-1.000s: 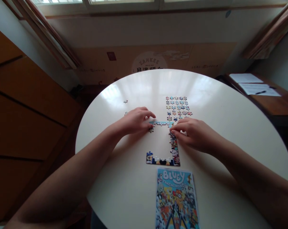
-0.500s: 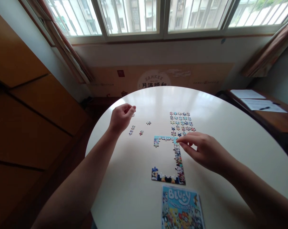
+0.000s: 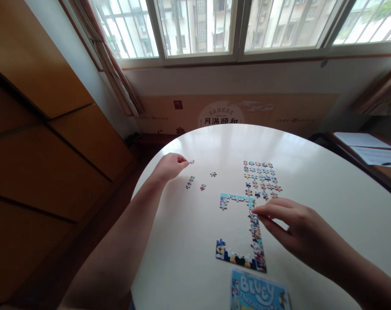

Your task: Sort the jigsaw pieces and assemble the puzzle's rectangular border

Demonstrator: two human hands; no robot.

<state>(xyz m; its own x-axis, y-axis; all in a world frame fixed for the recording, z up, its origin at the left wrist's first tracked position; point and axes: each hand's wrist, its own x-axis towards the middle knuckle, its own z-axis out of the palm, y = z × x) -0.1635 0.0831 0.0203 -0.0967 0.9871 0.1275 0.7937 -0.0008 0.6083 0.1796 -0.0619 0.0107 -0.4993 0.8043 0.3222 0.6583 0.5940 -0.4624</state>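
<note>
On the white round table (image 3: 182,241), my left hand (image 3: 172,167) is pinched at a loose jigsaw piece (image 3: 192,162), its fingertips at the piece's left side. My right hand (image 3: 287,217) has thumb and index finger closed on the right side of a partly joined jigsaw border (image 3: 257,237), just below its top right corner. The border runs along the top, right and bottom, with a gap on the left side. Close to my left hand lie a joined strip of pieces (image 3: 190,182), a small piece (image 3: 203,187) and another loose piece (image 3: 213,174).
Several loose jigsaw pieces (image 3: 260,176) stand in rows beyond the border. A blue Bluey picture sheet (image 3: 258,292) lies at the near edge. Papers (image 3: 376,155) with a pen rest on a side table at right. Wooden cabinets (image 3: 85,146) stand at left.
My left hand has lowered to the loose piece, which shows more fully now. My right fingertips have slid slightly nearer along the border's right side. The whole view has shifted.
</note>
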